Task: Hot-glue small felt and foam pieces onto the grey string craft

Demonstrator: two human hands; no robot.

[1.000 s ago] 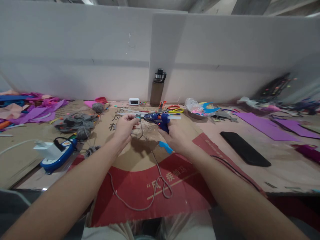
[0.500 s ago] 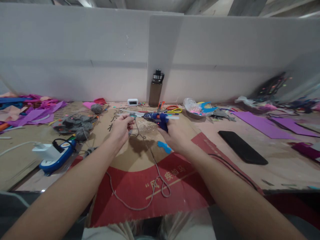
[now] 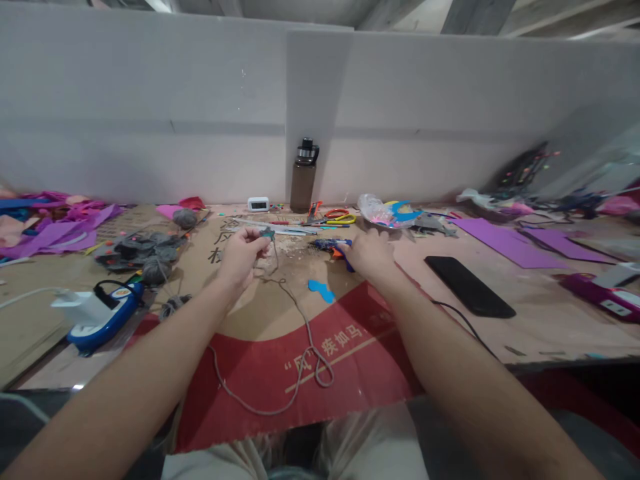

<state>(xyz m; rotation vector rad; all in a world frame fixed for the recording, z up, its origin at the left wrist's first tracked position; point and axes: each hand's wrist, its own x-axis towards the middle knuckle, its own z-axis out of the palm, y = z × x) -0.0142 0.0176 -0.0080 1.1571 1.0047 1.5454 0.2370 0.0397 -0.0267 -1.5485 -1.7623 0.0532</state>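
My left hand [image 3: 242,256] is closed in a pinch on a small teal piece [image 3: 268,233] with grey yarn [image 3: 295,320] hanging from it; the yarn trails toward me in loops over the red and brown cardboard sheet [image 3: 310,360]. My right hand [image 3: 369,255] rests on the cardboard, wrapped round the handle of a blue hot glue gun [image 3: 330,245] that lies low with its nozzle pointing left. A small blue foam cut-out [image 3: 321,291] lies between my hands.
A dark water bottle [image 3: 303,176] and a white clock [image 3: 259,204] stand at the back wall. Scissors [image 3: 335,216], a bowl of scraps [image 3: 385,213], a black phone [image 3: 469,285], purple foam sheets [image 3: 500,233], grey yarn balls [image 3: 150,253] and a blue power strip [image 3: 100,315] surround the cardboard.
My right hand has lowered the glue gun away from the teal piece to the cardboard on the right. My left hand still pinches the piece. The view has shifted slightly.
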